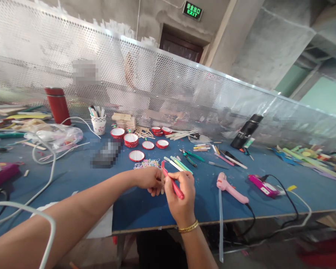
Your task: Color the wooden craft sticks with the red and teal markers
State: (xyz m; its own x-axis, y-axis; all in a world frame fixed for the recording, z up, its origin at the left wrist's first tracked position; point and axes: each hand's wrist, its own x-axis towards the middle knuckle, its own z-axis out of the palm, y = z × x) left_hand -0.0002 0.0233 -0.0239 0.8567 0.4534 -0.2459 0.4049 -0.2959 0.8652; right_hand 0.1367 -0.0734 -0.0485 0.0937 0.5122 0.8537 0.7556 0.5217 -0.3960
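My left hand is closed, pinching a short flat wooden stick held upright above the table's front part. The stick's upper end looks red. In my right hand, fingers wrapped round it, is a red marker pen, its front end against or very close to the stick; I cannot tell if they touch. Just behind my hands lie a heap of small coloured rubber bands and several pastel markers. Red-rimmed round caps with white insides stand farther back, some stacked.
On the blue table, a pink glue gun with a glue stick overhanging the front edge lies right, near a purple power strip. Pliers, a phone, a cup of pens, flasks and white cables surround the work spot.
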